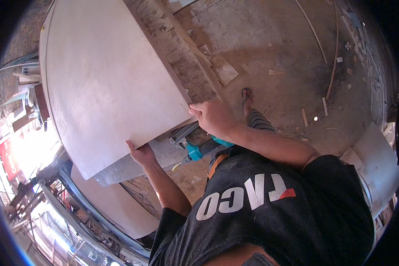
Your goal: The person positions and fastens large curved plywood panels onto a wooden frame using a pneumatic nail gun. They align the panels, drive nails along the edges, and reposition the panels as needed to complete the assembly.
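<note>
A large pale wooden panel (106,84) lies flat on the workbench, its near edge toward me. My left hand (142,155) is closed on that near edge, with the thumb on top and the fingers out of sight underneath. At the panel's near right corner, my right hand (213,116) grips the edge, the thumb and forefinger at the corner. Just below the panel, between my two arms, a teal and grey metal power tool (193,151) rests on the bench; its kind is not clear.
The dusty grey workbench (181,71) shows along the panel's right side and under its near edge. Wood offcuts (304,117) and strips are scattered over the floor at right. Another pale sheet (113,199) stands low at left. A curved sheet (377,159) is at far right.
</note>
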The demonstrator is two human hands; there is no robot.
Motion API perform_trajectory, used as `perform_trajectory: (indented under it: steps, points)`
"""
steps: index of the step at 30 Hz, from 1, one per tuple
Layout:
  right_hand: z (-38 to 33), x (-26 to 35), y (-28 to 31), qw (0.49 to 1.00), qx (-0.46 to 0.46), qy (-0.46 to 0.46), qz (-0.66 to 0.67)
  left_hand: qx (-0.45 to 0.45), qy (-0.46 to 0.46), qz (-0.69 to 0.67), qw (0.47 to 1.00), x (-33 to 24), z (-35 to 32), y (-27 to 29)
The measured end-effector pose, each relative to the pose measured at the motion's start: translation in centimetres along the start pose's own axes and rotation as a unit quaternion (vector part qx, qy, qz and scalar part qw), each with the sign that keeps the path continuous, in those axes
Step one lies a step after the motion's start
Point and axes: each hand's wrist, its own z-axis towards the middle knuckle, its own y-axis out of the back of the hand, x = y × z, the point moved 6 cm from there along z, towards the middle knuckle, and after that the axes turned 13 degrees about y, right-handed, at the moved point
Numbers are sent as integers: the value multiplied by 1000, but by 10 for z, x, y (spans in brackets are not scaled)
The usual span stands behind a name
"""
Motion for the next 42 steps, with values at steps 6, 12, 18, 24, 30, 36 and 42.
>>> perform_trajectory:
  steps: [6, 12, 18, 24, 30, 36, 42]
  points:
    - [-1, -11, -4, 998, -28, -10, 61, 2, -12, 20, 1000, -5, 4, 5]
    - [1, -24, -10, 992, -26, -75, 103, -10, -27, 33, 999, -8, 6, 17]
    - [5, -19, -4, 988, 17, -108, 109, -4, -37, 33, 999, -7, 3, 4]
    - [5, -27, -7, 994, 10, -90, 60, -26, -39, 48, 998, -1, 9, 9]
    - [8, -33, -11, 993, 30, -52, 99, -2, -42, 24, 999, 2, 17, 24]
    - [21, -35, -5, 987, 87, 6, 134, -48, -43, 26, 998, -1, 14, 23]
    - [26, -56, -16, 976, 117, -39, 177, -215, -3, 160, 963, -14, -32, 8]
